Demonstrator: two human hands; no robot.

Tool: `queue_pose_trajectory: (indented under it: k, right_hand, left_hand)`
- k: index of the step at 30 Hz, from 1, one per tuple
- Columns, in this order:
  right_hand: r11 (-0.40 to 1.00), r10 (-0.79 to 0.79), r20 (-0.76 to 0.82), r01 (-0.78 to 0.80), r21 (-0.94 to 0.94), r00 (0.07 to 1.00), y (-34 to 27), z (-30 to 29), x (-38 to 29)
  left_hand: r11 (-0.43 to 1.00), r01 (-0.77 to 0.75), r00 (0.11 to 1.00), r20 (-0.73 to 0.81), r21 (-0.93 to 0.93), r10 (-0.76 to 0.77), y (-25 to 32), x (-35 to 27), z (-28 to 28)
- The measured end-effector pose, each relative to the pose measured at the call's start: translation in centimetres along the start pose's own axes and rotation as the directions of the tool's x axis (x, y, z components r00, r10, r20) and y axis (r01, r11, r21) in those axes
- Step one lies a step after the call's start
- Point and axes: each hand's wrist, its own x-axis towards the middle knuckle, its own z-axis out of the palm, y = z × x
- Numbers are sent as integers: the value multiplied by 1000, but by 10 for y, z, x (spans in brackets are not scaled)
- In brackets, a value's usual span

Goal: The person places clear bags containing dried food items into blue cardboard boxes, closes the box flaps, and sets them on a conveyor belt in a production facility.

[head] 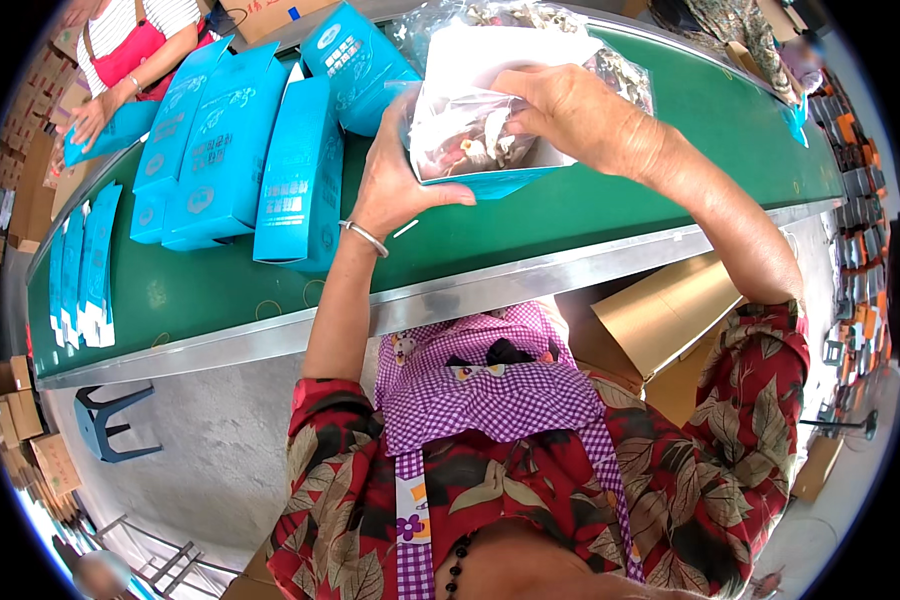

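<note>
My left hand (401, 176) holds an open blue cardboard box (487, 184) by its side, thumb along the near edge, above the green work surface (600, 214). Inside the box's white interior lies a clear plastic bag (487, 142) of dried, pale brown pieces, perhaps dried mushrooms. My right hand (577, 112) reaches over the opening, its fingers on the bag's upper part by the raised white flap (495, 56). Exactly what the fingertips pinch is partly hidden. Behind the box lie more clear bags (626, 75) with similar dried pieces.
Several blue boxes (225, 150) stand left of my hands, with flat folded cartons (97, 262) at the far left. Across the surface, a person's hand (94, 120) rests on a blue box; another person works at the upper right. The metal edge (495, 281) runs before me.
</note>
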Motion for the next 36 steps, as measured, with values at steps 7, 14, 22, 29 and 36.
queue_pose_trajectory:
  k: [7, 14, 22, 29, 36]
  right_hand:
    - [927, -241, 55, 246, -283, 969, 0, -8, 21]
    - [925, -253, 94, 269, -270, 963, -12, -7, 10]
    - [922, -327, -119, 289, -257, 937, 10, 6, -16]
    - [948, -175, 38, 178, -265, 984, 2, 1, -2]
    - [979, -115, 330, 163, -121, 937, -11, -9, 38]
  left_hand:
    - [826, -322, 897, -129, 463, 423, 5, -5, 12]
    - [823, -272, 962, 107, 500, 253, 17, -12, 0]
    - [863, -174, 981, 12, 474, 192, 16, -7, 7]
    - [889, -64, 985, -116, 453, 130, 7, -11, 12]
    - [852, -133, 970, -111, 506, 217, 8, -14, 14]
